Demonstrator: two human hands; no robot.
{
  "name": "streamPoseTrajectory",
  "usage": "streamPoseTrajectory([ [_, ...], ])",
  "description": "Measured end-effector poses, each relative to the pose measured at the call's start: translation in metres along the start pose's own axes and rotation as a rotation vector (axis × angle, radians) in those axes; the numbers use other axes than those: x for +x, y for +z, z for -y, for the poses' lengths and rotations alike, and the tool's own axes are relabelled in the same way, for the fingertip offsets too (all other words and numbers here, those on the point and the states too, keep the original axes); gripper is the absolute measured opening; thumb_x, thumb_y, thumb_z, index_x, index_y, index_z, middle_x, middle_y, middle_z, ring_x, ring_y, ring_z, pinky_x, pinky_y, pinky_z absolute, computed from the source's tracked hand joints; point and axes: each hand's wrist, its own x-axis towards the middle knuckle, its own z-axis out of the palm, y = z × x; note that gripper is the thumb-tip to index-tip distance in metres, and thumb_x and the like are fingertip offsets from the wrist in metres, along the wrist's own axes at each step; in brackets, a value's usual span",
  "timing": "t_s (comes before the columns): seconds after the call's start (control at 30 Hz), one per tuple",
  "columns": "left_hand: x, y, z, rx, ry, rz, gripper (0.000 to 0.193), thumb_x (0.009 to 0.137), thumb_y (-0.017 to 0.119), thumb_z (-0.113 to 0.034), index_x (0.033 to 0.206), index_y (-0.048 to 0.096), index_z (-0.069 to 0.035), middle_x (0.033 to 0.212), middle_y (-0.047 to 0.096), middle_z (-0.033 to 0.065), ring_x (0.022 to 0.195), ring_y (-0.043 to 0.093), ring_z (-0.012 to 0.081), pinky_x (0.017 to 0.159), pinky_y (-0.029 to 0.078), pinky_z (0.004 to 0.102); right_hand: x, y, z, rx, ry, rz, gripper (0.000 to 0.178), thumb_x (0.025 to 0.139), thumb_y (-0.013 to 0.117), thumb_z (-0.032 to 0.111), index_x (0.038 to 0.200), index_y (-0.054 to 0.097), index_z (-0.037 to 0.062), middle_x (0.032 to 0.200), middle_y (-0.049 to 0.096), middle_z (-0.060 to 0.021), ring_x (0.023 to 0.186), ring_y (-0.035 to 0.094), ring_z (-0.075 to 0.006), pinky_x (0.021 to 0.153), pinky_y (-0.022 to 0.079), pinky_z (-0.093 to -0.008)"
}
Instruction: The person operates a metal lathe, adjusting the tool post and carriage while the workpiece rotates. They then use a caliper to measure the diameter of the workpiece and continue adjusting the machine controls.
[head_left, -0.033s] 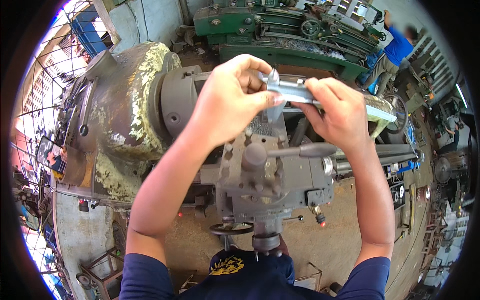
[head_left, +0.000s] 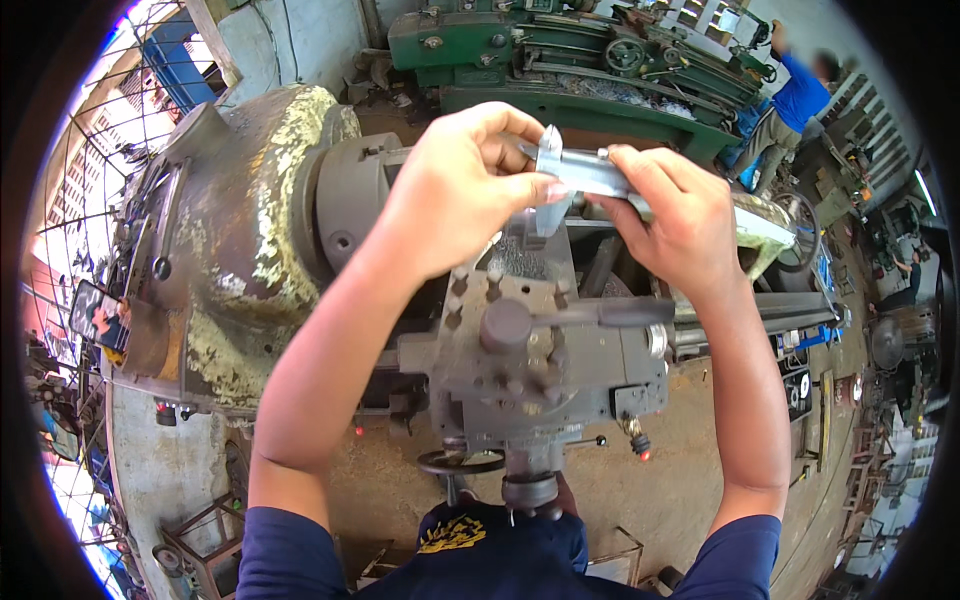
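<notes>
Beyond the tool post (head_left: 503, 328), a caliper (head_left: 592, 176) is pinched in closed fingers (head_left: 528, 188) of left hand (head_left: 450, 190) and right hand (head_left: 685, 218), not yet set down.

The person wears a navy short-sleeved shirt (head_left: 480, 578) with yellow print (head_left: 452, 535).

A head-worn fisheye looks down and forward — close above the hands (head_left: 450, 190), over the lathe (head_left: 225, 230).
</notes>
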Motion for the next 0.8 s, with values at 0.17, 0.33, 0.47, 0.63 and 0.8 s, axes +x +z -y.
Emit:
streamPoseTrajectory([
  [0.17,0.072,-0.018,0.038,0.201,0.065,0.007,0.043,0.08,0.078,0.002,0.114,0.051,0.001,0.081,0.07,0.0059,0.075,0.065,0.0096,0.07,0.052,0.024,-0.014,0.058,-0.072,0.007,0.037,-0.018,0.032,0.077,0.078,0.016,0.105,0.067,0.0064,0.084,0.067,-0.0078,0.071,0.066,-0.0266,0.061,0.054,-0.0358],
  [0.33,0.1,-0.047,0.079,0.547,0.056,-0.129,0.031,0.082,0.074,0.0,0.106,0.055,-0.001,0.078,0.067,0.0039,0.073,0.063,0.008,0.069,0.052,0.024,-0.034,0.106,-0.115,0.07,0.122,-0.073,0.031,0.078,0.078,0.014,0.106,0.069,0.0027,0.094,0.07,-0.0128,0.082,0.066,-0.03,0.073,0.053,-0.0376],
  [0.47,0.101,-0.044,0.116,0.774,0.038,-0.216,0.015,0.086,0.07,0.0,0.098,0.06,0.002,0.08,0.07,0.007,0.074,0.066,0.0095,0.07,0.053,0.0253,-0.052,0.136,-0.12,0.028,0.121,0.019,0.032,0.079,0.076,0.012,0.108,0.068,0.0033,0.099,0.069,-0.0107,0.091,0.065,-0.0283,0.082,0.051,-0.0379],
  [0.63,0.103,-0.039,0.144,0.795,0.022,-0.263,0.013,0.088,0.068,0.0,0.099,0.062,0.003,0.081,0.071,0.0094,0.076,0.069,0.0111,0.07,0.056,0.0268,-0.056,0.151,-0.123,0.009,0.113,0.028,0.032,0.078,0.076,0.011,0.108,0.068,0.0034,0.098,0.069,-0.0101,0.091,0.065,-0.0281,0.082,0.05,-0.0374],
  [0.8,0.108,-0.036,0.154,0.696,0.037,-0.244,0.013,0.089,0.066,0.0,0.102,0.062,0.003,0.082,0.071,0.0079,0.074,0.069,0.0115,0.07,0.056,0.0259,-0.055,0.163,-0.119,0.044,0.102,0.03,0.032,0.079,0.076,0.012,0.108,0.067,0.0016,0.094,0.068,-0.0101,0.088,0.065,-0.0282,0.078,0.049,-0.0372],
])
